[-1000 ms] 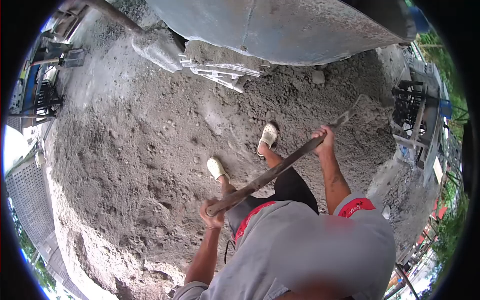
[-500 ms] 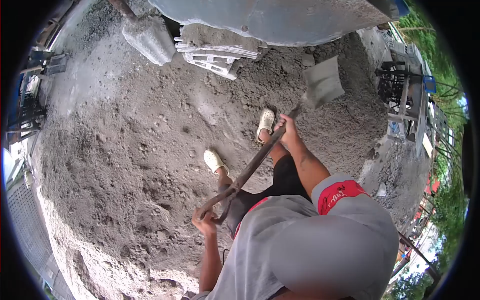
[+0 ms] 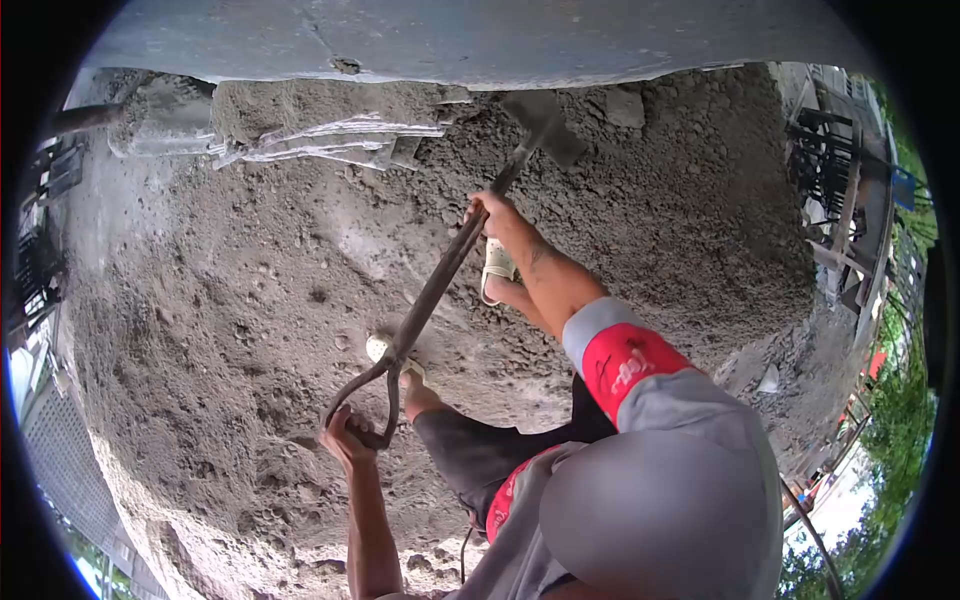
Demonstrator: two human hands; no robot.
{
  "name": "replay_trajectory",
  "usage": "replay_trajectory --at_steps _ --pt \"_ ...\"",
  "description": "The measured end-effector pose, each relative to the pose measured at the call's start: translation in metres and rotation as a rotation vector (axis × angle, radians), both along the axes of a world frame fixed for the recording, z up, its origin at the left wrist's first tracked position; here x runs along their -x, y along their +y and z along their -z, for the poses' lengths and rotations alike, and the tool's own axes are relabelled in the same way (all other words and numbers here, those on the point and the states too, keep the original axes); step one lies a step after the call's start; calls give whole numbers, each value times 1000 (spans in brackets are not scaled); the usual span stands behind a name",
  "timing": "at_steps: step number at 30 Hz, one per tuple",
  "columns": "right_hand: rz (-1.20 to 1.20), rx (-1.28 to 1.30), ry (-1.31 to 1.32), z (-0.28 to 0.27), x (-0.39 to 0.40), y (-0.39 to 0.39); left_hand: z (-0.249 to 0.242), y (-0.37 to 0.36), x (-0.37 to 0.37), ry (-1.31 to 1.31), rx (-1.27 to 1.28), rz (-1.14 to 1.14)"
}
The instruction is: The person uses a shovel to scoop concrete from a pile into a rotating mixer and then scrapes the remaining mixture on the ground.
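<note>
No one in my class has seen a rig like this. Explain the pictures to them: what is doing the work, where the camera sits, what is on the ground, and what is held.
There is no machine doing the holding, only a person's bare hands. Every picture comes from one camera worn on the head, looking forward and down, so the view is wide and curved. The left hand grips the looped end of a shovel; the right hand grips its shaft nearer the blade. Loose, grey, lumpy material covers the ground. A large metal surface spans the top.
</note>
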State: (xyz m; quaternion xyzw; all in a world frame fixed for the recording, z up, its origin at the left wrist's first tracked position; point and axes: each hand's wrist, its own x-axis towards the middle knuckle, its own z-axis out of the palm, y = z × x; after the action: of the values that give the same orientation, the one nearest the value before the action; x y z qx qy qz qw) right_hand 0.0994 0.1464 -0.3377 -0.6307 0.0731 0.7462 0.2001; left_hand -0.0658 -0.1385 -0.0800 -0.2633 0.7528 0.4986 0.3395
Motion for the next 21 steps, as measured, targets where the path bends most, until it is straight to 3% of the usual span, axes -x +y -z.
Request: replay_trajectory --at_steps 2,3,5,8,11,13,16,21 --pt "96 -151 -117 31 -20 92 36 52 -11 -20 -134 -13" --pt "83 -129 -195 -2 -12 96 33 52 -4 -8 -115 38" --pt "145 -149 -8 2 -23 86 27 48 -11 61 -16 158" --pt "76 -156 -145 -18 -23 71 9 38 -22 64 -60 86" --pt "141 -104 33 -44 -22 48 -19 17 -15 81 -48 97" --pt "125 -90 3 -65 -31 34 -44 8 -12 112 -31 138" --pt "114 -16 -140 -137 -57 24 -84 -13 -22 15 -52 134" --pt "313 -171 -147 -249 -159 17 -146 -11 -58 56 -143 362"
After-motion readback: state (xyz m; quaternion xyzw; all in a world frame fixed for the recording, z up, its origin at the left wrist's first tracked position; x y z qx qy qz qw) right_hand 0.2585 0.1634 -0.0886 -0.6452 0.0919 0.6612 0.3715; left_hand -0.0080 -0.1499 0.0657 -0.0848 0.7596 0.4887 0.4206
